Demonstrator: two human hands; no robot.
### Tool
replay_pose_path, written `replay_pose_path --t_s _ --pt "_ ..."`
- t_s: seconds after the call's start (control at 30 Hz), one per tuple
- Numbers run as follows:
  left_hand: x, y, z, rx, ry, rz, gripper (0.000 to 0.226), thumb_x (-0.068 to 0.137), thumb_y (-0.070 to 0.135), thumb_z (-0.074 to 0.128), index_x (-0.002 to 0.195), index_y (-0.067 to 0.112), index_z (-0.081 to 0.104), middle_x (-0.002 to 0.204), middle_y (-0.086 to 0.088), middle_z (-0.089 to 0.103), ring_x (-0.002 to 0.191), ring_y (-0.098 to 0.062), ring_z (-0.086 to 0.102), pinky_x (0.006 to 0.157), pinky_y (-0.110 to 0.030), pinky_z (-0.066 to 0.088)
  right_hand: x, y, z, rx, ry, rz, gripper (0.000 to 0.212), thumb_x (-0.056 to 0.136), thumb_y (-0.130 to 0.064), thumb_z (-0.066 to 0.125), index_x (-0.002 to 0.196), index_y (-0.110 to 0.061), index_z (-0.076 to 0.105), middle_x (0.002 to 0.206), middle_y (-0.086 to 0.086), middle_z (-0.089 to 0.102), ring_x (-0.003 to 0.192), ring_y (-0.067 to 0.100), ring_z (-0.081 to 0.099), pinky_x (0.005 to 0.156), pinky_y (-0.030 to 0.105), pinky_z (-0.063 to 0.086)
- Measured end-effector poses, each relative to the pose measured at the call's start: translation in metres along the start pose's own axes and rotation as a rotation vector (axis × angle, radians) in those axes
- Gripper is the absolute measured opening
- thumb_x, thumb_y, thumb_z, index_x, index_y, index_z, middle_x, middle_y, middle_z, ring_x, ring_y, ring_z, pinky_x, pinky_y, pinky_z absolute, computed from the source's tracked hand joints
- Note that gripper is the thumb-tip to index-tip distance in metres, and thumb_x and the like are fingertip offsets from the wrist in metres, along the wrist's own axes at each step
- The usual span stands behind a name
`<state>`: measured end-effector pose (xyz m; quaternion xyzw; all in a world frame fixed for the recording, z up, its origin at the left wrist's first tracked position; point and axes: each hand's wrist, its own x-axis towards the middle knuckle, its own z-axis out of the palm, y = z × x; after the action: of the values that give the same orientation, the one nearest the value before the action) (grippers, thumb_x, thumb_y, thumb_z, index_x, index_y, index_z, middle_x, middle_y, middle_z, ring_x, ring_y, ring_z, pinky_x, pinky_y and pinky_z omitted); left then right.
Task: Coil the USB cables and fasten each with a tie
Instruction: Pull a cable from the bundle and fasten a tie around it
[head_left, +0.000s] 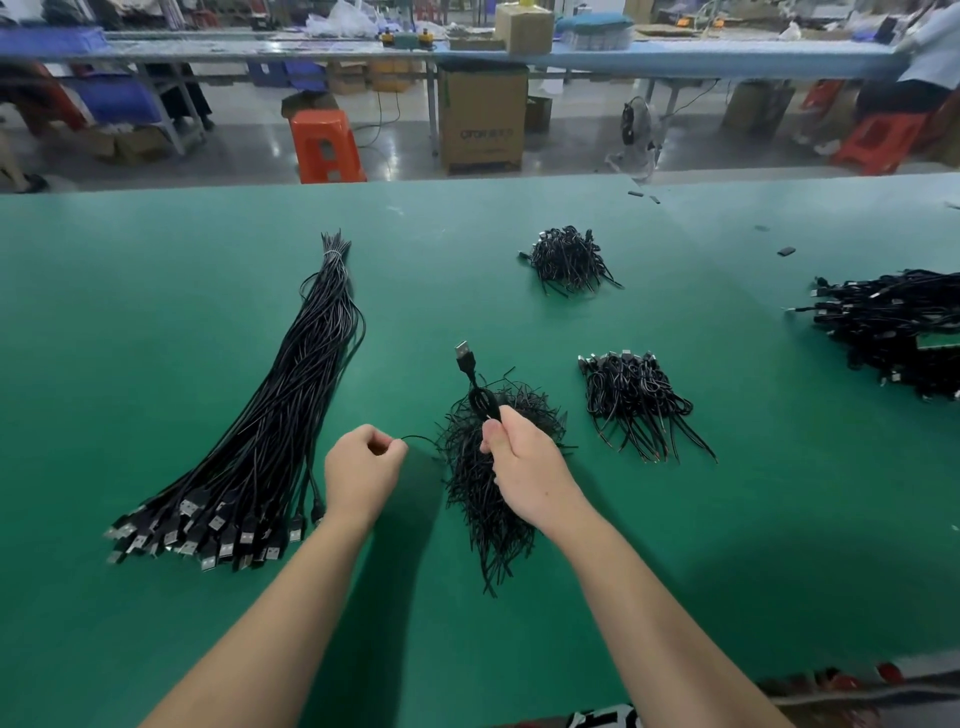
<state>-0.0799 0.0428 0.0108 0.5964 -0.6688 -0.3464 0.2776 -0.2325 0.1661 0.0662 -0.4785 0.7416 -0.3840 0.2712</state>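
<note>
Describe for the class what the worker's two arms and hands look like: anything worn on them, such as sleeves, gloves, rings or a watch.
Both forearms are bare right down to the frame's bottom edge; no sleeve shows. The left hand and right hand wear no gloves, and no ring, watch or wristband is visible. At the bottom edge, between the arms, a strip of dark clothing with white lettering shows.

Both bare forearms reach forward over the table, hands near each other. Left hand (363, 465) knuckles up, fingers curled, thumb and forefinger pinching a tie (421, 438). Right hand (519, 462) raised slightly, fingers curled round a coiled cable (485, 405).
</note>
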Motion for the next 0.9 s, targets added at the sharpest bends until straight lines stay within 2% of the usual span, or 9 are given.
replay_pose_path --t_s 0.07,0.2,0.3,0.37,0.47,0.57,0.67,0.73,0.9 --pt "-0.008 0.007 -0.002 -0.107 -0.006 -0.049 0.012 0.082 0.018 0.065 0.071 0.012 0.063 0.063 0.004 0.062 0.057 -0.014 0.052 0.052 -0.026 0.038 -0.002 -0.002 0.003 0.006 -0.038 -0.022 0.045 0.108 -0.041 0.031 0.124 -0.003 0.049 0.114 0.013 0.064 0.104 0.029 0.059 0.098 0.053 0.047" --pt "-0.025 0.03 -0.008 -0.37 -0.046 -0.105 0.026 0.08 0.018 0.067 0.058 0.018 0.053 0.048 0.01 0.046 0.048 -0.012 0.038 0.049 -0.026 0.034 -0.007 -0.002 0.013 0.006 -0.152 -0.113 0.035 0.107 -0.041 0.033 0.091 -0.014 0.048 0.079 0.004 0.055 0.072 0.018 0.048 0.079 0.049 0.048" --pt "-0.038 0.044 -0.014 -0.513 -0.161 -0.083 0.039 0.085 0.017 0.07 0.051 0.023 0.052 0.051 0.005 0.044 0.048 -0.013 0.035 0.047 -0.027 0.033 -0.007 0.0 0.022 -0.002 -0.186 -0.116 0.028 0.105 -0.039 0.034 0.087 -0.024 0.049 0.074 -0.004 0.05 0.066 0.013 0.044 0.067 0.043 0.044" --pt "-0.044 0.048 -0.019 -0.551 -0.234 -0.039 0.036 0.087 0.021 0.073 0.055 0.023 0.055 0.053 0.002 0.044 0.05 -0.014 0.035 0.046 -0.027 0.032 -0.006 0.0 0.025 0.048 -0.179 -0.118 0.024 0.106 -0.037 0.035 0.091 -0.026 0.051 0.079 -0.006 0.054 0.069 0.011 0.048 0.069 0.04 0.044" --pt "-0.046 0.046 -0.026 -0.461 -0.286 0.064 0.026 0.088 0.023 0.073 0.068 0.013 0.061 0.057 0.001 0.046 0.056 -0.017 0.035 0.054 -0.03 0.029 -0.004 0.001 0.025 0.087 -0.161 -0.122 0.027 0.108 -0.031 0.036 0.127 -0.027 0.054 0.11 -0.004 0.066 0.101 0.015 0.06 0.092 0.034 0.046" --pt "-0.049 0.043 -0.026 -0.277 -0.276 0.178 0.018 0.089 0.019 0.07 0.072 0.015 0.065 0.055 0.01 0.05 0.052 -0.013 0.037 0.054 -0.028 0.029 -0.002 0.002 0.025 0.124 -0.152 -0.107 0.034 0.108 -0.031 0.036 0.137 -0.023 0.051 0.119 -0.002 0.066 0.111 0.015 0.06 0.1 0.033 0.046" --pt "-0.054 0.046 -0.027 -0.089 -0.173 0.333 0.013 0.09 0.019 0.07 0.078 0.022 0.069 0.069 0.011 0.063 0.061 -0.006 0.053 0.06 -0.022 0.039 0.002 0.004 0.028 0.182 -0.089 -0.064 0.026 0.107 -0.033 0.037 0.107 -0.019 0.059 0.088 -0.013 0.06 0.079 0.001 0.054 0.076 0.027 0.044" --pt "-0.057 0.048 -0.027 0.032 -0.074 0.489 0.01 0.09 0.016 0.069 0.081 0.02 0.067 0.078 0.009 0.061 0.072 -0.01 0.057 0.067 -0.026 0.044 0.005 0.003 0.029 0.271 -0.074 -0.005 0.027 0.105 -0.035 0.037 0.085 -0.022 0.049 0.073 -0.013 0.046 0.062 0.006 0.041 0.064 0.03 0.036" --pt "-0.061 0.049 -0.03 0.277 0.074 0.736 0.004 0.088 0.016 0.07 0.086 0.016 0.068 0.085 0.006 0.057 0.064 -0.02 0.054 0.053 -0.033 0.046 0.01 0.001 0.026 0.279 -0.1 0.067 0.036 0.103 -0.039 0.039 0.072 -0.02 0.036 0.073 0.002 0.04 0.063 0.02 0.034 0.066 0.042 0.035"
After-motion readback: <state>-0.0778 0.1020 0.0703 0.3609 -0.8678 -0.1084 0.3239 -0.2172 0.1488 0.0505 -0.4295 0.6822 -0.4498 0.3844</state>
